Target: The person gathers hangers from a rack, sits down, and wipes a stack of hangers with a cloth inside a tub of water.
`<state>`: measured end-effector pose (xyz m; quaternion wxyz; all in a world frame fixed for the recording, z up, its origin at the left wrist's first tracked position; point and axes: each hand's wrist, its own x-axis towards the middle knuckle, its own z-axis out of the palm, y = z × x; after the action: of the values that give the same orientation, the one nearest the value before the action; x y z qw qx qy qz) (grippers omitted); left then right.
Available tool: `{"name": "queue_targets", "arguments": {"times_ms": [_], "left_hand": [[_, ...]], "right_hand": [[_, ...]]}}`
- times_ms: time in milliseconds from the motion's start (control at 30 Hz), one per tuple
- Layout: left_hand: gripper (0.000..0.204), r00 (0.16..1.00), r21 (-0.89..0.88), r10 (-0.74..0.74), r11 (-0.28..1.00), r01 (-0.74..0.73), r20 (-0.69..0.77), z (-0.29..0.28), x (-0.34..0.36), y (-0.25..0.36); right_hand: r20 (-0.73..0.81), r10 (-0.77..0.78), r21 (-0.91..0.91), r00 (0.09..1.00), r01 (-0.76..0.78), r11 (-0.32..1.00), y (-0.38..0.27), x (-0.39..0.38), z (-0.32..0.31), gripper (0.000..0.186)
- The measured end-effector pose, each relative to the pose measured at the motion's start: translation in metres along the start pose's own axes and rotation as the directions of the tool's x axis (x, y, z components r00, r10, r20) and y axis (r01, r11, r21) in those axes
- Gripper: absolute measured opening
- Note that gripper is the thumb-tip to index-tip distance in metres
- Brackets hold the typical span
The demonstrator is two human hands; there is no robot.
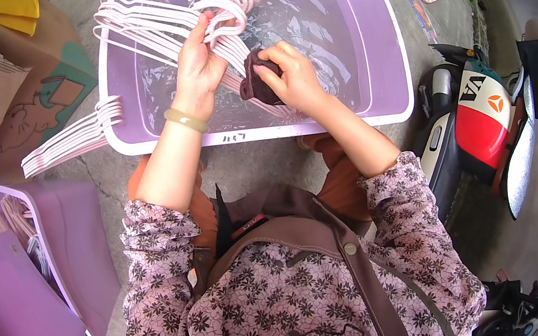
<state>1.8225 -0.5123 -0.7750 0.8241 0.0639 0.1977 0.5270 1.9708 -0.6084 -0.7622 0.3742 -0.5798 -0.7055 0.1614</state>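
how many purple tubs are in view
2: a water-filled tub at top centre, and a second tub at lower left. Others could be hidden.

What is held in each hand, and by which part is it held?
The left hand holds pale hangers near their hooks. The right hand holds a bunched dark cloth; by which part is unclear.
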Motion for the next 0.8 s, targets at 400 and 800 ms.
{"name": "queue_targets", "arguments": {"times_ms": [400, 800], "left_hand": [[0.021, 0.994, -0.203, 0.036, 0.979, -0.014, 0.107, 0.021, 0.006, 0.028], [0.031, 0.941, -0.404, 0.073, 0.912, 0.071, 0.33, 0.004, 0.014, 0.026]], "right_hand": [[-0.039, -0.016, 0.325, 0.999, 0.028, 0.945, 0.012, -0.026, 0.023, 0.02], [0.14, -0.068, 0.483, 0.988, -0.008, 0.875, -0.018, 0.01, 0.0, 0.015]]}}
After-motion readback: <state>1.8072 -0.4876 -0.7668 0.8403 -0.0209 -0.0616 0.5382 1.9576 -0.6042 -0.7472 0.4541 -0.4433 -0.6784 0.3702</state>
